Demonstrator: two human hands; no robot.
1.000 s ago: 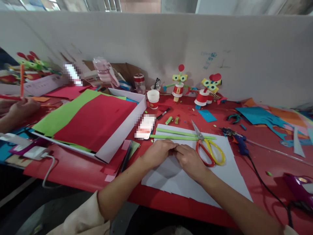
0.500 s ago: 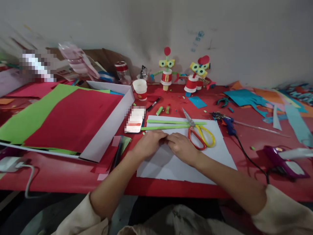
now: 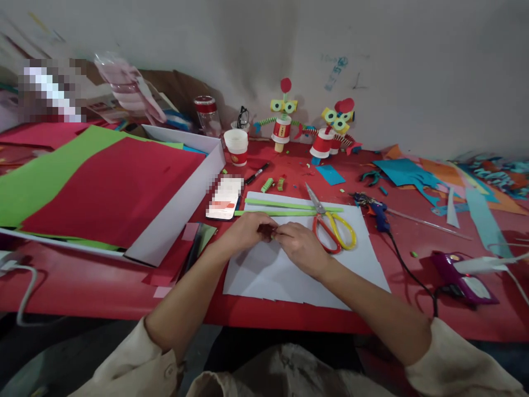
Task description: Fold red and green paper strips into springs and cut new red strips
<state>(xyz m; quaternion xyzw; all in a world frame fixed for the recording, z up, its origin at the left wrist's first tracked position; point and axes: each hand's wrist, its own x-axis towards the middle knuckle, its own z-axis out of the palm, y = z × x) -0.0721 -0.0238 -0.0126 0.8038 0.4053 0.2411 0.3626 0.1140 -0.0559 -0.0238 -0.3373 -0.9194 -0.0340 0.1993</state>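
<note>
Over a stack of white paper (image 3: pixel 264 278), my left hand (image 3: pixel 248 230) and my right hand (image 3: pixel 301 247) meet, fingers curled and fingertips pinched together. Something small and dark may be between them, but the fingers and shadow hide what it is. Just beyond lie two light green paper strips (image 3: pixel 285 213), roughly side by side. Scissors (image 3: pixel 319 208) with one red and one yellow handle rest open across the strips, close to my right hand. A phone (image 3: pixel 225 199) with a lit screen lies left of the strips, near my left hand.
A white box (image 3: pixel 182 204) with red and green sheets stands at the left. Paper cups (image 3: pixel 236 148) and cup figures (image 3: pixel 281 131) line the back. On the right are a glue gun (image 3: pixel 379 215) with its cord, a purple device (image 3: pixel 463 278) and coloured paper scraps (image 3: pixel 407 175).
The view has shifted slightly. My left-hand fingers have opened into a rounder curl, showing a dark gap, while the right fingertips stay against them. Scissors and strips lie as before.
</note>
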